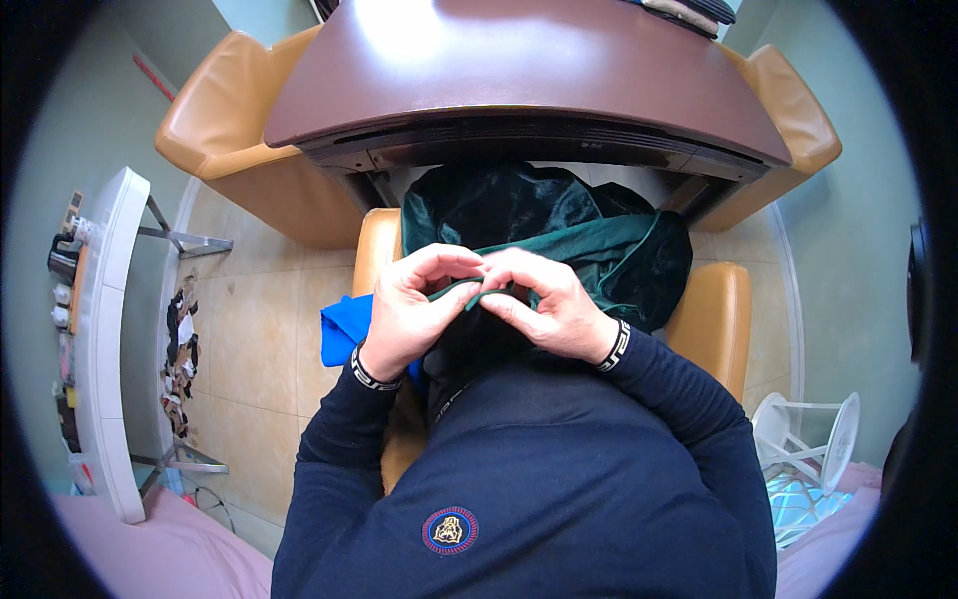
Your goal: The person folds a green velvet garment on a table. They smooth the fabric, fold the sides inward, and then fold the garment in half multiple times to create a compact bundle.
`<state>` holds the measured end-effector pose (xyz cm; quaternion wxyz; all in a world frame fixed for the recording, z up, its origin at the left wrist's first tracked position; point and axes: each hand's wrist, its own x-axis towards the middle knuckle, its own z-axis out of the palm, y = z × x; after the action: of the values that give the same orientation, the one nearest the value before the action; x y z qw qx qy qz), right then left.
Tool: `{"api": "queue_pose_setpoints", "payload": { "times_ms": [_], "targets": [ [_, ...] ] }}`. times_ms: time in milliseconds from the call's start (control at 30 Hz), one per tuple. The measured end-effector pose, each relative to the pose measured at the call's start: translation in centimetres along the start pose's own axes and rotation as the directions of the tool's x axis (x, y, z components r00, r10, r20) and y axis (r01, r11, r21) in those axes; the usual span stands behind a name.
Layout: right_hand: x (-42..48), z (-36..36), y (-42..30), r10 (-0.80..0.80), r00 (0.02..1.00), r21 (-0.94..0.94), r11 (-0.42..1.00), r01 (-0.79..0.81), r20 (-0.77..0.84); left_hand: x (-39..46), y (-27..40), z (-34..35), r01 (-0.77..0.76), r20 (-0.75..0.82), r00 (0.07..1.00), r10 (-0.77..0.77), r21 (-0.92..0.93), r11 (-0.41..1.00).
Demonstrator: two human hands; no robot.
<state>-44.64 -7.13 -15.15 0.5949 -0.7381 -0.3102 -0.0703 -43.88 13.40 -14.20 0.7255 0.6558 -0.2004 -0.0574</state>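
Note:
A dark green velvet cloth lies bunched across my lap, with a lighter green band and seam showing on its right part. My left hand pinches the cloth's edge between thumb and fingers. Close beside it, fingertips almost touching, my right hand grips the same edge. A short stretch of folded edge shows between the two thumbs. Whether a needle or other small thing is between the fingers I cannot tell. Bright blue fabric hangs by my left wrist.
A dark brown table stands in front, with folded fabrics at its far right. Tan armchairs flank it. To the left is a white side table bearing small items, with scraps on the floor beneath. A white stool lies at right.

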Motion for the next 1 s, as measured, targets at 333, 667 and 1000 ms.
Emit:
{"api": "queue_pose_setpoints", "payload": {
  "times_ms": [333, 667, 1000],
  "targets": [
    [-0.3, -0.7, -0.5, 0.040, 0.991, -0.147, 0.987, -0.059, -0.131, 0.6, 0.9, -3.0, 0.113, 0.007, 0.993, -0.118, 0.235, 0.965],
    [-0.4, -0.5, -0.4, 0.032, 0.990, -0.162, 0.985, -0.055, -0.139, 0.6, 1.0, -1.9, 0.103, 0.028, 0.994, -0.108, 0.155, 0.983],
    [-0.6, 0.1, -3.1, -0.092, 0.946, 0.014, 0.996, 0.093, 0.311, 0.6, -0.7, -0.1, 0.062, -0.081, 0.995, -0.059, 0.037, 0.997]
  ]
}}
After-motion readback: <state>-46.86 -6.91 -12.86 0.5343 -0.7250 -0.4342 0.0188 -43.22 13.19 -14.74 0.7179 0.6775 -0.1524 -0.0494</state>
